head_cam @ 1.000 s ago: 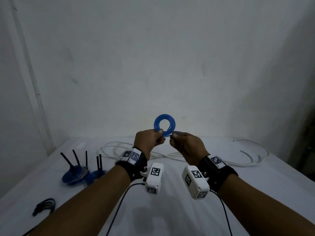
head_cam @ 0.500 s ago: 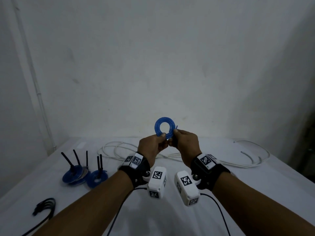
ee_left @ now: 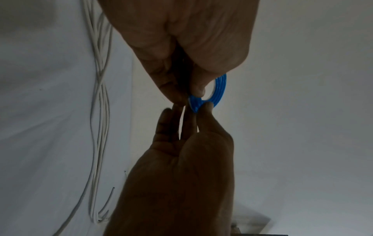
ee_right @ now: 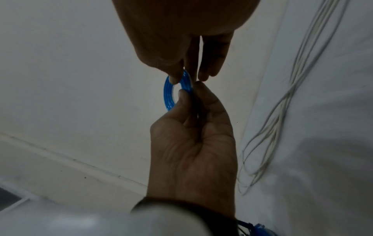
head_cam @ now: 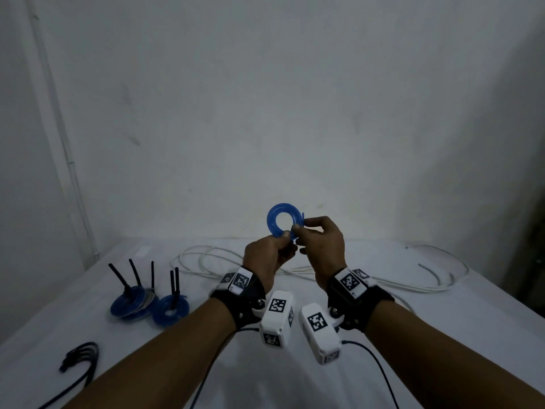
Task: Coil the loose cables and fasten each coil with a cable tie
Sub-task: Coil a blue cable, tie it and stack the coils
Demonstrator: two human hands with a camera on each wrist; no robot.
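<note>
A small blue cable coil point(head_cam: 283, 220) is held up in the air above the middle of the table point(head_cam: 442, 335), clear of its cloth. Its lower rim is pinched by the left hand point(head_cam: 267, 255), and its right rim is pinched between thumb and fingertips of the right hand point(head_cam: 320, 246). The coil is judged light and springy: its flat turns would likely fan apart if released, so it is best gripped across all turns at the rim, leaving the hole free for a tie. No tie is seen on it.

Loose white cable point(head_cam: 236, 261) lies along the far edge. Two tied blue coils point(head_cam: 147, 305) with upright black tie tails sit near the left edge, and black cable ties point(head_cam: 81, 357) lie by the near left corner. Open cloth is left beneath the wrists for setting down.
</note>
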